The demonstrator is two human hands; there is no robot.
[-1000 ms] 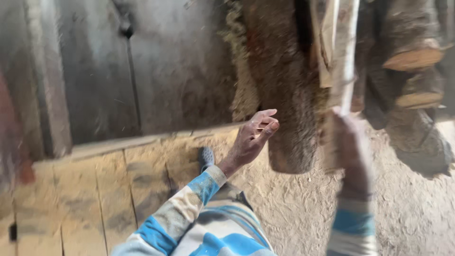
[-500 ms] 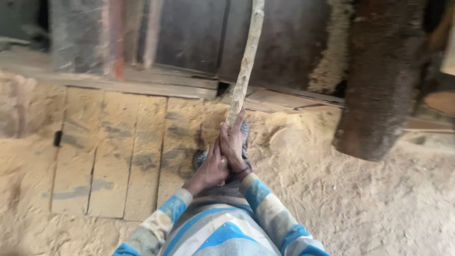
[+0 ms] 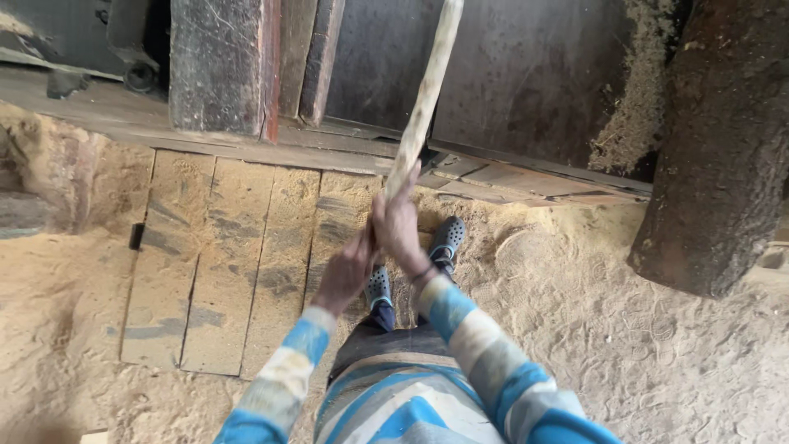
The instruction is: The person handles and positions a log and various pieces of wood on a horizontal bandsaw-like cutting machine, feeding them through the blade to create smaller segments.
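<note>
Pale, bare wooden pole (image 3: 423, 103) stands nearly upright, its upper end out of view; right hand (image 3: 399, 226) and left hand (image 3: 345, 273) both clench its lower end above the sawdust-strewn plank floor (image 3: 214, 263). Gripping done; pole not yet set anywhere.

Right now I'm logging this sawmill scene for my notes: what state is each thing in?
Wooden pole: slanted, gripped at its lower end.
Right hand: closed around the pole.
Left hand: closed, against the pole's lower end.
Log: bark on, lying at the right edge.
Floor boards: dusted with sawdust.
Shoes: on the feet, in sawdust.
</note>
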